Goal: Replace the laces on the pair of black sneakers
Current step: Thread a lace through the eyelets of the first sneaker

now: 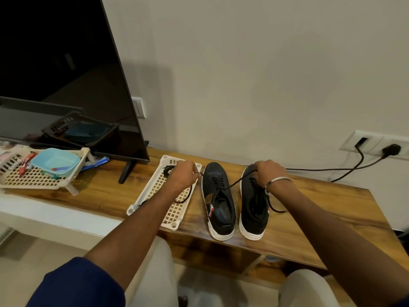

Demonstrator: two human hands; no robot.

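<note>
Worktop [106, 191]: wooden, against the wall.
Lace [232, 185]: runs left-right; your left hand [184, 176] and right hand [269, 173] each pinch it.

Glossy wooden table [309, 220], matt black sneakers [218, 202], cream plastic tray [170, 218]

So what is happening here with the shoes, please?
A person is working on a pair of black sneakers standing on a wooden table. Both hands hold one black lace stretched between them: the left hand pinches one end above a white lattice tray, and the right hand grips it over the right sneaker. Another lace lies in the tray.
</note>
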